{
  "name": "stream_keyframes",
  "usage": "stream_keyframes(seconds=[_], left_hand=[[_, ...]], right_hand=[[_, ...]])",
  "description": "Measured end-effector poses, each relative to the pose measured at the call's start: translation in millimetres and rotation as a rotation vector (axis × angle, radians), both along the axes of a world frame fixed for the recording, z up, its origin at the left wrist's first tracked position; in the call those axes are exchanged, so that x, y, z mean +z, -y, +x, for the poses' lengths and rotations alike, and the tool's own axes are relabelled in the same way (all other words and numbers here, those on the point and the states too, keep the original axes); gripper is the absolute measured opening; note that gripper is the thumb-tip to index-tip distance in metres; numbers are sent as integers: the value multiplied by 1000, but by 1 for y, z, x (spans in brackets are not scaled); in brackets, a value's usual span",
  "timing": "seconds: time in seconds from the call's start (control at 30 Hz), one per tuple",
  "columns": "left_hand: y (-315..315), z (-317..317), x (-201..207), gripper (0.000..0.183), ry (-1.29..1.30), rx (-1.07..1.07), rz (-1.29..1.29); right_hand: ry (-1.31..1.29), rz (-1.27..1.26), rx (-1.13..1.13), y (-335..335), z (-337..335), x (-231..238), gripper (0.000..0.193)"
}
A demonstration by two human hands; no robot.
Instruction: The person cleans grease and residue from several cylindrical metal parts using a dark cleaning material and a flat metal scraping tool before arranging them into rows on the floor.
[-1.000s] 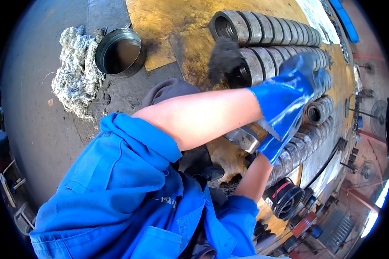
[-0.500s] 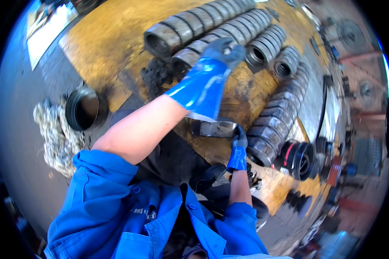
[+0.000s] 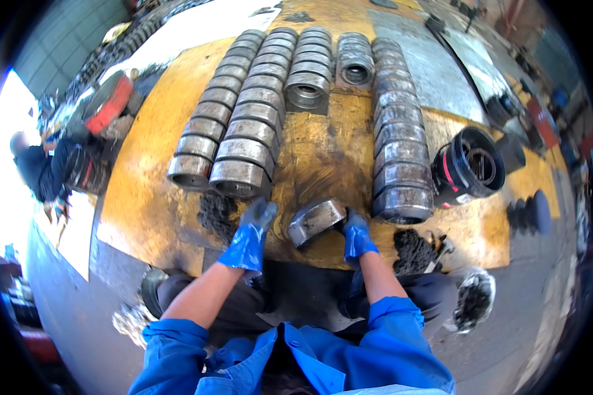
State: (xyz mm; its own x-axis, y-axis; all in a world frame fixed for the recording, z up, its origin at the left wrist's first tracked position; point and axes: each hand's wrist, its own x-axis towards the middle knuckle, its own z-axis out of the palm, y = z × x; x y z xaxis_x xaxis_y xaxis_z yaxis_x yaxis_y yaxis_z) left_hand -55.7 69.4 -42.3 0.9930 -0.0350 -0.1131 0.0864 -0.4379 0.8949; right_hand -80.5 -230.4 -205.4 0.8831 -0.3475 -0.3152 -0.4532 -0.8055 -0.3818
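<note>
A short, thick metal ring (image 3: pixel 317 221) stands tilted at the near part of the yellow worktop, its outer band facing up. At its right end my right hand (image 3: pixel 356 224), in a blue rubber glove, has its fingers closed on the edge. My left hand (image 3: pixel 259 214), gloved alike, is held apart from the ring, fingers extended and nothing visible in them. It lies just below the near end of a row of metal rings (image 3: pixel 246 150), beside a clump of black shavings or fibres (image 3: pixel 216 214).
More ring rows lie lengthwise, including a long row (image 3: pixel 402 151) on the right. Beyond it sits a black cylindrical part (image 3: pixel 469 168) with a red stripe. Another dark clump (image 3: pixel 412 250) lies near a hammer-like tool (image 3: pixel 445 249). At far left, a person (image 3: pixel 39 164) sits.
My left hand has come back from above the ring rows to the near edge. The loose ring is now tilted, with my right hand still at its end. My view has swung round.
</note>
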Motion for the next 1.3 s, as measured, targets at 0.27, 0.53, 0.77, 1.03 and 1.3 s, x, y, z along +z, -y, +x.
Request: stream_keyframes(seconds=[0.27, 0.53, 0.77, 1.03, 1.3], left_hand=[[33, -28, -87, 49, -1193, 317, -450], [48, -17, -186, 42, -1255, 420, -1225], [62, -5, -154, 41, -1165, 305, -1116], [65, 81, -125, 38, -725, 175, -871], [7, 62, -182, 45, -853, 533, -959]], right_hand=[[15, 62, -32, -5, 21, -14, 39], [-107, 111, -3, -4, 31, 2, 41], [-72, 105, -36, -4, 36, 10, 35], [162, 164, -265, -57, 18, -2, 39], [43, 318, -373, -69, 22, -8, 55]])
